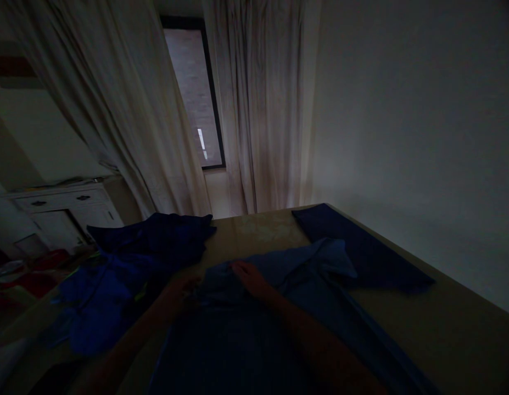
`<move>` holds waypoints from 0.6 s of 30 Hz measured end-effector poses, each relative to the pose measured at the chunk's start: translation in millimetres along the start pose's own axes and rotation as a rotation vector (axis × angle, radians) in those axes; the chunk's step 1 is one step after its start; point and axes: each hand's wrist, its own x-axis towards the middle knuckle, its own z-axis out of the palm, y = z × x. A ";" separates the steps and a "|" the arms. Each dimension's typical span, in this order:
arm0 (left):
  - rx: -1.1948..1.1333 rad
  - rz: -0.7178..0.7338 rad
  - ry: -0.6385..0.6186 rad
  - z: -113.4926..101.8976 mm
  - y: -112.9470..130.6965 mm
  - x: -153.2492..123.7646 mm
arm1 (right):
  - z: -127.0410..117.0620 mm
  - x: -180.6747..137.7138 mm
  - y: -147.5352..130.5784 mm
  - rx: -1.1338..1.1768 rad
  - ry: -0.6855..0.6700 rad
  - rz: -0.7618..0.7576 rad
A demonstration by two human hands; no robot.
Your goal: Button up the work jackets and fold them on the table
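A greyish-blue garment (246,329) lies spread before me, its far edge wrinkled and partly folded over. Whether it is a shirt or another kind of clothing cannot be told in this dim light. At its upper left corner, my left hand (187,289) has its fingers curled on the cloth and looks closed on it, though the fingertips are dark. My right hand (248,276) rests on the far edge of the same garment, palm down, with the fingers stretched out over the fabric.
Left of the garment is a heap of bright blue clothing (110,296). A folded dark navy cloth (353,247) lies along the right side of the beige patterned surface (262,227). Beyond are curtains (262,109), a window (196,99), a white cabinet (68,206) and a bare wall (410,137).
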 end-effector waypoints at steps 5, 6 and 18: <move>0.157 0.099 0.173 18.2 4.2 -44.3 | -0.1 1.2 0.1 -0.136 -0.060 0.101; 0.159 0.120 0.108 21.4 7.6 -51.1 | -1.1 2.6 0.6 -0.140 -0.047 0.128; -0.010 -0.038 0.177 35.1 45.6 25.5 | -15.3 -3.0 -16.8 -0.057 -0.288 0.148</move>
